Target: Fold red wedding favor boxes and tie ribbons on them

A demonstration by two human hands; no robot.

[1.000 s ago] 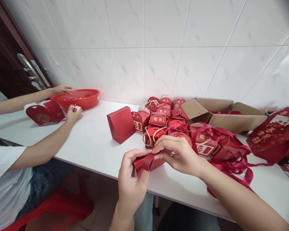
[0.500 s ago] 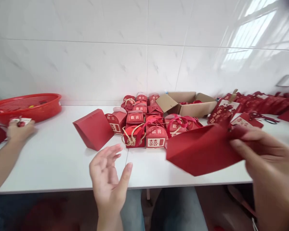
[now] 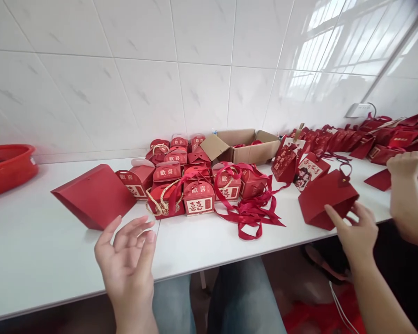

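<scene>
My left hand hovers open, palm up and fingers spread, over the front edge of the white table. It holds nothing and is nearest a plain red paper bag lying tilted on the table. My right hand is open at the right. Its stretched fingers touch the lower edge of another plain red paper bag, which rests on the table by the edge. Between my hands stands a cluster of small red gift boxes with rope handles.
Loose red ribbons spill in front of the boxes. An open cardboard box sits by the tiled wall. A red basket is far left. Printed red bags line the back right. Another person's closed hand is at the right.
The view has swung right. My right hand carried the red bag to the right, set it on the table and loosened its hold. My left hand stays open and empty.
</scene>
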